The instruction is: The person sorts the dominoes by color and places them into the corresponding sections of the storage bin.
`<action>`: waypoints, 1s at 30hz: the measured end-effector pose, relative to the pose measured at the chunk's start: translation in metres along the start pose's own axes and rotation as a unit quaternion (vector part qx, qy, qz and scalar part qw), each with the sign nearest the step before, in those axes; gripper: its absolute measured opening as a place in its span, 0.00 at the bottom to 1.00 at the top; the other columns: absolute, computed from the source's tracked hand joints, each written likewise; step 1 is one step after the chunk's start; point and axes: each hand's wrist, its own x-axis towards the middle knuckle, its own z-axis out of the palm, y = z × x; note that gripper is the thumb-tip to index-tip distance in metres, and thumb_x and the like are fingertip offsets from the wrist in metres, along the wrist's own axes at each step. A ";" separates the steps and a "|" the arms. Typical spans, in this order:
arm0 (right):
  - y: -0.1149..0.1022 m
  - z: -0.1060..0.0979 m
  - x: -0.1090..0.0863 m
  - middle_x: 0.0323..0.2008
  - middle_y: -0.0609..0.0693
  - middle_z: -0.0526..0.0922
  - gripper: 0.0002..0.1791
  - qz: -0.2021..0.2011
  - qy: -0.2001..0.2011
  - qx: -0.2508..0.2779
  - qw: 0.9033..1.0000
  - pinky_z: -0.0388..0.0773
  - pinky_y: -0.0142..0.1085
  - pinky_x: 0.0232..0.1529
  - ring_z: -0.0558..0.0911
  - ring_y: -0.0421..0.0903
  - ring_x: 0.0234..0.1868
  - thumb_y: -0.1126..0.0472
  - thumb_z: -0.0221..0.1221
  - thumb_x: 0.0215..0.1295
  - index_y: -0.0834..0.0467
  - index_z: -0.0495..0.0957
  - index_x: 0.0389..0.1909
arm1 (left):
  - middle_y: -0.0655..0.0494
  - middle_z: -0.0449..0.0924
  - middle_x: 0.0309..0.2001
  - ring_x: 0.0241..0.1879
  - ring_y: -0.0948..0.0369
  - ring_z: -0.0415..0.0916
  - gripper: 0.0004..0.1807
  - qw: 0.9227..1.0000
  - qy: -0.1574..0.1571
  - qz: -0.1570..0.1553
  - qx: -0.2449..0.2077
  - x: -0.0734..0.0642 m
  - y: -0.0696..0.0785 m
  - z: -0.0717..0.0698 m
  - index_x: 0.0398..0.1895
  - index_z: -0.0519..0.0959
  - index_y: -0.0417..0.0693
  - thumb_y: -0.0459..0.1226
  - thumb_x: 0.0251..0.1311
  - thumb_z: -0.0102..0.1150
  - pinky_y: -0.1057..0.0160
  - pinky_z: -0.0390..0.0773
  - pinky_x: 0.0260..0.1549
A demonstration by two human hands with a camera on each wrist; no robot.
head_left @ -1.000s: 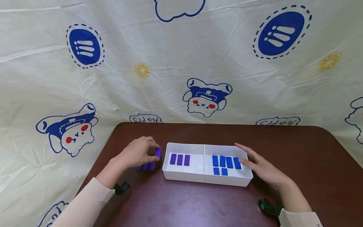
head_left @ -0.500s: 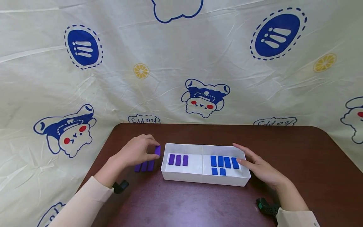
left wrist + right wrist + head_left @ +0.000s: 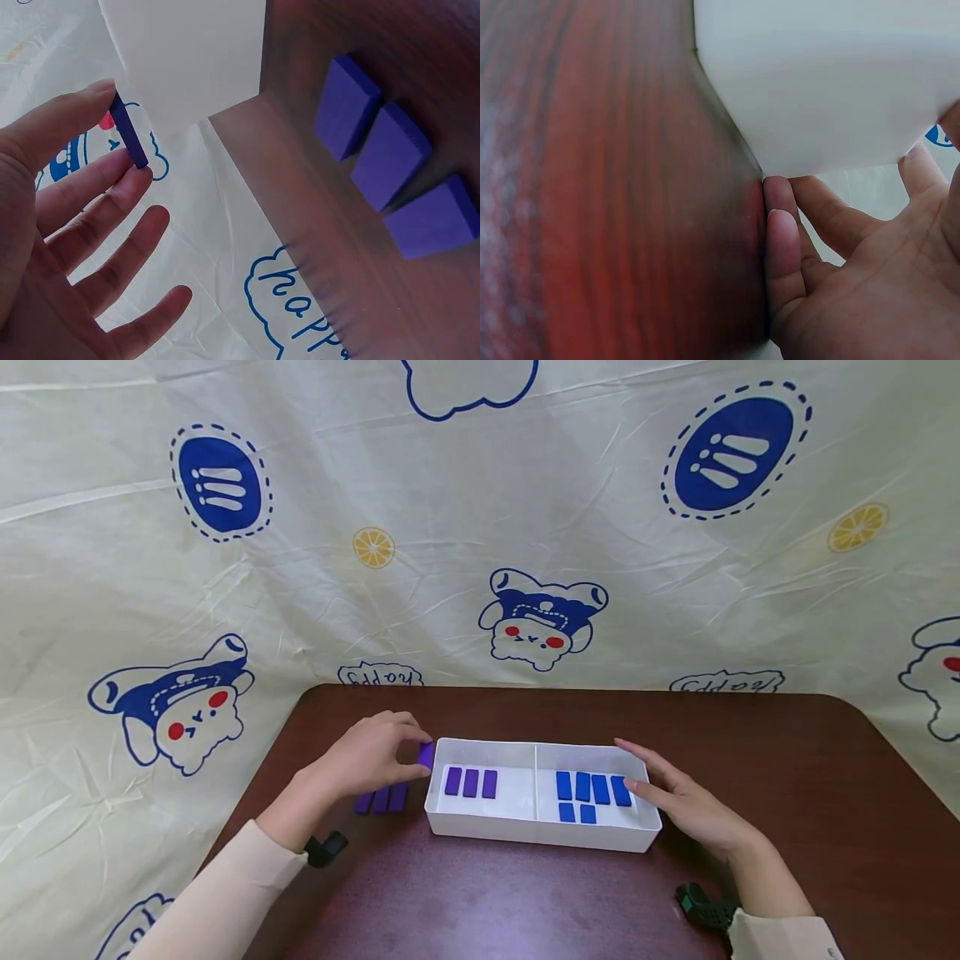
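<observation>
The thumb and fingertips of the left hand (image 3: 367,758) pinch one purple tile (image 3: 129,129), held edge-on; the ring and little fingers extend free. Compared with half a second earlier, hand and tile lie farther right, the tile now at the left wall of the white box (image 3: 536,835). The right hand (image 3: 686,802), unchanged in place, touches the box's right end, thumb over the rim, index finger by the far corner; its palm side is poorly seen, so whether it grips the wall cannot be told. Three purple tiles (image 3: 381,799) lie on the table below the left hand, in the same row as before. Within the left compartment stand three more, the purple row (image 3: 470,783); white floor runs from its last member to the divider (image 3: 536,777). The right compartment contains six blue tiles (image 3: 582,787), four above two. Table (image 3: 525,902) surface extends from the box's near wall toward the viewer. Beyond its far edge, the printed cloth (image 3: 300,610) bears the lettering "happy" (image 3: 296,302), upside down in the head view.
</observation>
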 end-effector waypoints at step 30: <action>-0.002 0.001 -0.001 0.78 0.53 0.42 0.34 0.003 0.000 0.007 1.000 0.46 0.76 0.58 0.42 0.67 0.75 0.42 0.52 0.70 0.26 0.49 0.72 | 0.65 0.80 0.45 0.43 0.64 0.74 0.22 0.999 -0.012 0.023 -0.022 0.020 0.030 0.006 0.48 0.85 0.58 0.54 0.49 0.70 0.61 0.74 0.43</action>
